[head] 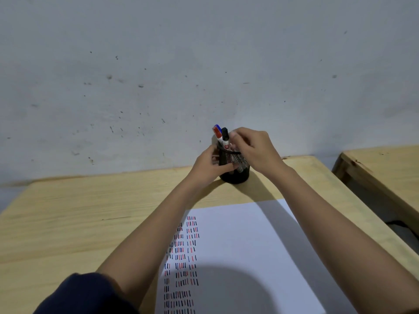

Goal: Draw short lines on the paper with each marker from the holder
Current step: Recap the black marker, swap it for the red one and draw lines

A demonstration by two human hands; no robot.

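Note:
A black mesh holder stands at the far edge of the wooden desk. Three markers stick up from it: a blue-capped one, a red-capped one and a black-capped one. My left hand wraps the holder's left side, thumb across the mesh. My right hand hovers over the holder's right rim with fingers curled at the marker tops; whether it grips one is hidden. The white paper lies near me, with columns of short red, blue and black lines on its left half.
A scuffed grey wall rises right behind the holder. A second wooden table stands to the right across a dark gap. My head's shadow falls on the paper's lower part. A dark sleeve covers my left upper arm.

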